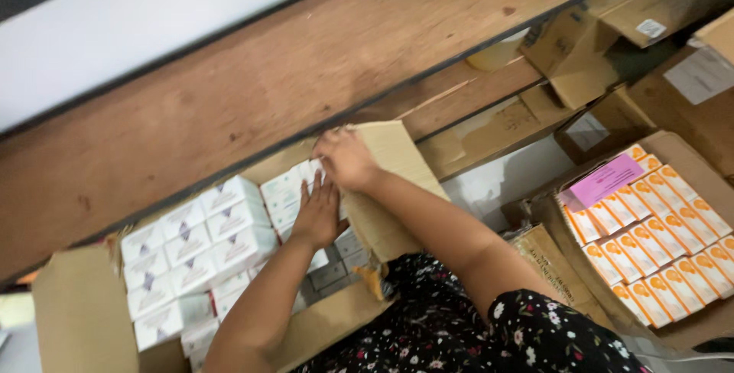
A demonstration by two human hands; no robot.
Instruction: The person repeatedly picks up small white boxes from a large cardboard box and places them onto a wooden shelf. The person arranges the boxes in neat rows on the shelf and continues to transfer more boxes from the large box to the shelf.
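Both hands pack small white cartons into an open cardboard box at centre frame.

The white carton [287, 189] sits in the top row of the cardboard box [76, 304]. The left hand [317, 216] lies flat and open on it; the right hand [345, 160] pinches its upper edge by the box flap [397, 182]. Pressing evenly likely seats it level. At right, another box holds orange-and-white cartons [657, 243] below the wooden shelf [229, 90].

Storeroom shelf and stacked cartons
A worn wooden shelf [252, 90] crosses the frame; brown cartons [589, 44] crowd the upper right.
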